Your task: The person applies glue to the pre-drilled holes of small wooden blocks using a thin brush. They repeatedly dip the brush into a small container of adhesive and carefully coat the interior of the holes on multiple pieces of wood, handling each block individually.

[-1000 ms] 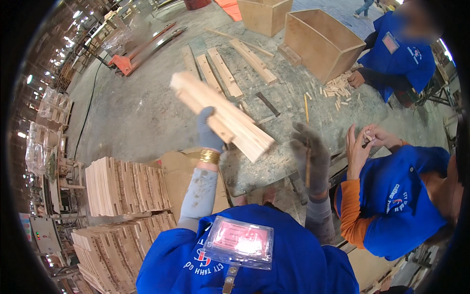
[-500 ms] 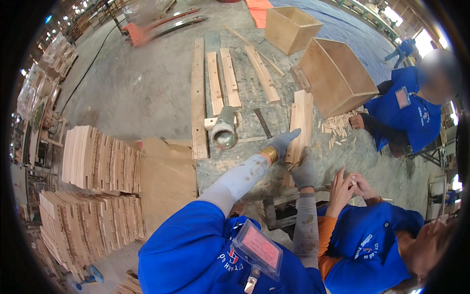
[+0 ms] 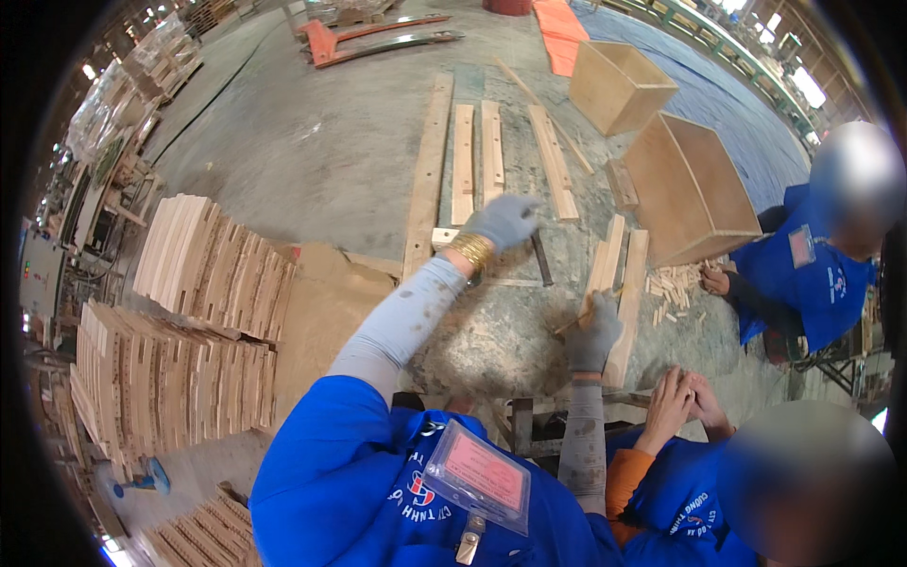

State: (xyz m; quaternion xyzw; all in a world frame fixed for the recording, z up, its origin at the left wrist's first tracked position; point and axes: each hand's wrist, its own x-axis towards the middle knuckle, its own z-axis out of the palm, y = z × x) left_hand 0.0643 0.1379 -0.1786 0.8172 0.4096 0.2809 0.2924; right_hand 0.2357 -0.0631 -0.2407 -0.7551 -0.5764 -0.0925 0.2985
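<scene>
My left hand (image 3: 505,222), in a grey glove with gold bangles at the wrist, hovers over the bench just above a dark narrow bar (image 3: 541,257). Its fingers look loosely spread, with nothing visible in them. My right hand (image 3: 595,333), also gloved, is closed around the near end of a pale wooden piece (image 3: 603,260) lying lengthwise on the bench. A thin stick end shows at its fingers, though what it belongs to is unclear. Close beside on the right lies a second wooden strip (image 3: 628,312).
Several drilled wooden strips (image 3: 548,156) and a long board (image 3: 430,170) lie farther off. Two plywood boxes (image 3: 685,189) stand at the right near scattered small pegs (image 3: 671,288). Stacked wooden parts (image 3: 179,378) rise at the left. Two co-workers in blue are at the right.
My left hand has let go of the wood and moved left, its arm now covering the metal cup. The wooden pieces, bundled together before, now lie apart. The view has shifted.
</scene>
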